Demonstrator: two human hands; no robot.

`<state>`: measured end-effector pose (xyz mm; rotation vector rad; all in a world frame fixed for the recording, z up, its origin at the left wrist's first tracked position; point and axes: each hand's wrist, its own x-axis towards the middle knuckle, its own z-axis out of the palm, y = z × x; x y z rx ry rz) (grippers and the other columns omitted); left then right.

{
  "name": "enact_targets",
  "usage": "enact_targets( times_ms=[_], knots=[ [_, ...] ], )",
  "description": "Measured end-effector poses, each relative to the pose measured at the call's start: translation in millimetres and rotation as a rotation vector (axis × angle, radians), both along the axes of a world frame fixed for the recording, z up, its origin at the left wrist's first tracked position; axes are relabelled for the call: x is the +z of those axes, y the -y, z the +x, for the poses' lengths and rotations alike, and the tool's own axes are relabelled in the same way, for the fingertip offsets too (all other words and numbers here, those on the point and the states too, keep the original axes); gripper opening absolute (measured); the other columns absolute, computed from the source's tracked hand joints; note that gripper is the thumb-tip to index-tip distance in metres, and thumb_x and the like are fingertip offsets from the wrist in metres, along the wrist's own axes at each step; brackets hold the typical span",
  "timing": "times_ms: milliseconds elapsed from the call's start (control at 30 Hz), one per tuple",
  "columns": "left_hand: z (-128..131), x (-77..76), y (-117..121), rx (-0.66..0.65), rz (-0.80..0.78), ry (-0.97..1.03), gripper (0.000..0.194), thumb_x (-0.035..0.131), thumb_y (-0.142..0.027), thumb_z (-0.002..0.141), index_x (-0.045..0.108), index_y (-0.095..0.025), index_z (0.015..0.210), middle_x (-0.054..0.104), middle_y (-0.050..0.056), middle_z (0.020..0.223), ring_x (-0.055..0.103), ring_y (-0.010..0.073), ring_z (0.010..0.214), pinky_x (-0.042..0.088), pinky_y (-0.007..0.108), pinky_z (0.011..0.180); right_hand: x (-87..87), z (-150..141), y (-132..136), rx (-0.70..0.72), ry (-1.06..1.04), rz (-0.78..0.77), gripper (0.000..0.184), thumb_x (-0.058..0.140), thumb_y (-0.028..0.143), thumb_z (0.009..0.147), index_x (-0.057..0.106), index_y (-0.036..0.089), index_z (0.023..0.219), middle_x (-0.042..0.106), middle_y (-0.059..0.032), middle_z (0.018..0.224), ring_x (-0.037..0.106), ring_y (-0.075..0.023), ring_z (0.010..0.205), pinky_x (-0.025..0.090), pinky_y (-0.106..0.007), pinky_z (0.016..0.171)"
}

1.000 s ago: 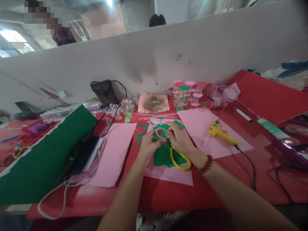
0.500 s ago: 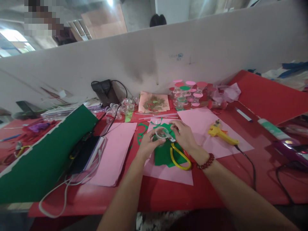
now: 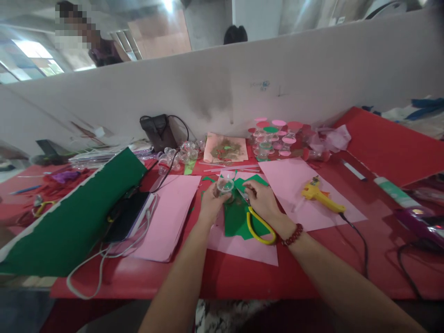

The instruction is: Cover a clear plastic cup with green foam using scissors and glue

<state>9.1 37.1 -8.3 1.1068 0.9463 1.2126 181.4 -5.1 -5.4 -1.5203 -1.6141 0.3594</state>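
Note:
My left hand (image 3: 212, 202) is closed around a small clear plastic cup (image 3: 225, 186), its round rim facing up toward me. To its right, my right hand (image 3: 261, 196) is curled with thumb and fingertips pinched together; whatever is between them, if anything, is too small to make out. Below that hand lie scissors (image 3: 260, 227) with a yellow handle loop, their blades partly covered by the fingers. Under both hands is a cut green sheet (image 3: 237, 222), resting on a pink sheet (image 3: 243, 254).
Clear plastic pieces topped with coloured discs (image 3: 272, 134) stand at the back. A yellow glue gun (image 3: 321, 194) with a cord lies right, on pink paper. Left are stacked pink sheets (image 3: 169, 217), a phone (image 3: 128, 217) with a white cable, and a tilted green board (image 3: 79, 212).
The plastic cup has turned and shifted slightly left and up with my left hand. My right fingers remain pinched. The whole view has shifted slightly.

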Motion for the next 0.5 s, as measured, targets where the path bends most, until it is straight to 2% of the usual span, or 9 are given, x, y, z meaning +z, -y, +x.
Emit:
enact_targets(
  times_ms=[67,133,200,267,333,400,433,467,500],
  knots=[
    [-5.4,1.4,0.0,0.024,-0.01,-0.05,0.057,0.074,-0.007,0.05,0.066,-0.019,0.105,0.069,0.01,0.12,0.06,0.0247,0.119,0.042,0.038,0.105,-0.4,0.6,-0.2,0.006,-0.059,0.001,0.019,0.049,0.018,0.087,0.065,0.021,0.096,0.071,-0.0034,0.083,0.062,-0.0173,0.072,0.041,-0.027,0.067],
    [-15.0,5.7,2.7,0.108,-0.035,-0.165,0.054,0.071,-0.003,0.05,0.066,-0.019,0.102,0.07,0.009,0.116,0.062,0.0233,0.113,0.046,0.036,0.1,0.0,1.9,0.1,-0.019,-0.031,-0.038,0.016,0.05,0.027,0.09,0.063,0.022,0.085,0.066,-0.0014,0.069,0.059,-0.0173,0.064,0.039,-0.027,0.062],
    [-26.9,11.7,8.0,0.262,-0.028,-0.265,0.039,0.07,-0.007,0.055,0.066,-0.018,0.092,0.072,0.007,0.098,0.066,0.0201,0.092,0.051,0.033,0.086,1.1,2.8,0.3,-0.059,0.044,-0.066,0.028,0.049,0.037,0.093,0.059,0.022,0.072,0.06,-0.0006,0.06,0.053,-0.0168,0.056,0.035,-0.028,0.058],
    [-38.1,17.7,15.2,0.353,0.018,-0.323,0.014,0.07,-0.019,0.065,0.063,-0.017,0.076,0.067,0.002,0.073,0.062,0.016,0.07,0.051,0.03,0.072,3.7,2.1,0.6,-0.085,0.072,-0.06,0.029,0.049,0.037,0.093,0.058,0.022,0.07,0.06,-0.0013,0.061,0.053,-0.017,0.057,0.036,-0.029,0.059],
    [-45.8,21.8,22.8,0.333,0.022,-0.36,0.015,0.069,-0.029,0.071,0.06,-0.017,0.067,0.061,0.0,0.06,0.058,0.0143,0.059,0.049,0.028,0.064,8.9,0.4,2.4,-0.063,0.033,-0.031,0.017,0.05,0.027,0.091,0.064,0.021,0.083,0.068,-0.0034,0.074,0.06,-0.0177,0.067,0.04,-0.028,0.065],
    [-49.3,22.8,29.4,0.286,0.019,-0.393,0.023,0.063,-0.036,0.077,0.061,-0.017,0.064,0.062,0.001,0.058,0.059,0.0148,0.058,0.049,0.028,0.062,16.7,-0.3,7.6,-0.03,-0.006,-0.031,0.018,0.053,0.02,0.086,0.065,0.02,0.099,0.071,-0.0048,0.087,0.064,-0.018,0.078,0.044,-0.028,0.07],
    [-49.8,22.1,31.8,0.269,0.047,-0.41,0.021,0.062,-0.035,0.077,0.064,-0.017,0.067,0.066,0.002,0.062,0.061,0.0153,0.061,0.05,0.028,0.065,20.8,0.8,11.6,-0.022,0.0,-0.056,0.018,0.056,0.02,0.085,0.066,0.02,0.1,0.071,-0.0045,0.087,0.064,-0.0182,0.077,0.044,-0.028,0.069],
    [-49.7,20.6,33.4,0.269,0.088,-0.424,0.016,0.064,-0.033,0.075,0.067,-0.017,0.073,0.069,0.002,0.068,0.064,0.0156,0.066,0.051,0.028,0.07,24.5,3.5,16.6,-0.016,0.017,-0.103,0.012,0.057,0.024,0.086,0.066,0.02,0.092,0.07,-0.0032,0.078,0.063,-0.0181,0.071,0.044,-0.028,0.065],
    [-49.3,18.6,34.1,0.267,0.106,-0.434,0.015,0.065,-0.032,0.074,0.068,-0.017,0.078,0.071,0.002,0.072,0.066,0.0161,0.069,0.051,0.028,0.073,27.5,8.1,22.4,-0.005,0.048,-0.133,0.014,0.055,0.028,0.088,0.065,0.021,0.083,0.068,-0.0022,0.07,0.061,-0.0179,0.066,0.043,-0.028,0.063]
  ],
)
